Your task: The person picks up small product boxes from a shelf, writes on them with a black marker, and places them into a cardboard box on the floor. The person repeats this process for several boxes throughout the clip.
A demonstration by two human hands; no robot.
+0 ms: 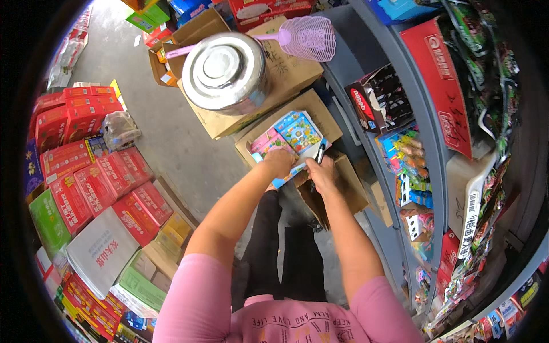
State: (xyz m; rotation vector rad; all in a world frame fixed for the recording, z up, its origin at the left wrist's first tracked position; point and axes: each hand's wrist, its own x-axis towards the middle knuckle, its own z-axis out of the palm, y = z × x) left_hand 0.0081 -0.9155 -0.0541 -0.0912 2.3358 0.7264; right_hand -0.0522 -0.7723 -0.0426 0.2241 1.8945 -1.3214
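Observation:
A small open cardboard display box (pixel 288 176) with a blue printed edge sits before me, tilted, over a larger brown carton (pixel 322 112). Inside it are blue printed packets (pixel 301 132) and pink packets (pixel 266 141). My left hand (pixel 281 162) reaches into the box by the pink packets; its fingertips are mostly hidden, so I cannot tell whether it grips one. My right hand (pixel 321 175) holds a black-and-white pen (pixel 321 151) pointing up and away, while its thumb and fingers rest at the box's near right rim.
A lidded metal pot (pixel 223 70) and a purple fly swatter (pixel 306 38) lie on a carton (pixel 210 122) ahead. Grey shelving (pixel 396 55) with snack boxes lines my right. Stacked red boxes (pixel 103 180) stand left. An open carton (pixel 332 193) is below my right hand.

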